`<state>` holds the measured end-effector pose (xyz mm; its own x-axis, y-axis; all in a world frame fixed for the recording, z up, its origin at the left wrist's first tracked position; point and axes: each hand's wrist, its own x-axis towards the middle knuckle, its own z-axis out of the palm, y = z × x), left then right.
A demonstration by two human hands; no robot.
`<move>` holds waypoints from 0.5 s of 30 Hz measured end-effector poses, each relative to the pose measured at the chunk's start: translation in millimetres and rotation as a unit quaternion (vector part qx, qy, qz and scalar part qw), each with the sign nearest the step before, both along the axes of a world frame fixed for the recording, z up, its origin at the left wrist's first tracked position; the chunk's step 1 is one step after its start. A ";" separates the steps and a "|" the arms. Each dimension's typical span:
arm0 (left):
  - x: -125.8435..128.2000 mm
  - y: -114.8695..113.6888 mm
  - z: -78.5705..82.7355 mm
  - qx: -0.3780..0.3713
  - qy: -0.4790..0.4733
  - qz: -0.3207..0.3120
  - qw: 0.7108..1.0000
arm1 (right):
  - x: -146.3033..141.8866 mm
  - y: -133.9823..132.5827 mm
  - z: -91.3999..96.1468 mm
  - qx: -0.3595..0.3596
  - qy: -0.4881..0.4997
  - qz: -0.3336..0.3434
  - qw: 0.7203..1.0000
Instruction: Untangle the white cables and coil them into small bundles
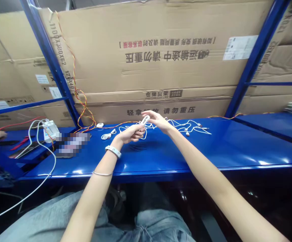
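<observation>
Just above the blue shelf (211,151), left hand (132,133) and right hand (159,121) grip one white cable (145,119).

Location type: warehouse or stockroom workstation. Indicators: blue steel racking uprights (51,64) frame the bay. Large flat cardboard cartons (161,67) with printed handling marks and a white shipping label (239,47) stand stacked behind. The blue metal shelf (224,148) serves as the surface, carrying white cables (186,126), a power strip (49,129) and red-yellow wiring (82,101).
</observation>
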<state>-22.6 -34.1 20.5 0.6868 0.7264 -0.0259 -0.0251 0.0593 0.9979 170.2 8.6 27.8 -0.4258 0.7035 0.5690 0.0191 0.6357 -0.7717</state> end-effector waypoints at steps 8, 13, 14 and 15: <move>1.5 -3.3 0.1 0.054 0.030 0.018 0.998 | -7.6 3.7 -7.7 0.090 -0.175 -0.055 0.979; 0.6 10.2 -7.9 0.123 0.002 0.113 0.986 | -12.1 -8.5 -3.0 0.184 -0.274 -0.186 0.925; 1.2 12.6 -10.1 0.139 0.001 0.131 0.982 | -14.2 -11.8 -2.1 0.204 -0.304 -0.204 0.908; 2.0 14.7 -12.2 0.154 0.002 0.148 0.977 | -16.4 -14.9 -1.2 0.223 -0.334 -0.216 0.890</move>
<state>-20.6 -19.4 8.2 0.4450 0.8674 0.2225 0.0090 -0.2528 0.9675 153.8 -6.3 26.6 -0.5193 0.6515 0.5530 0.6956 0.6982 -0.1693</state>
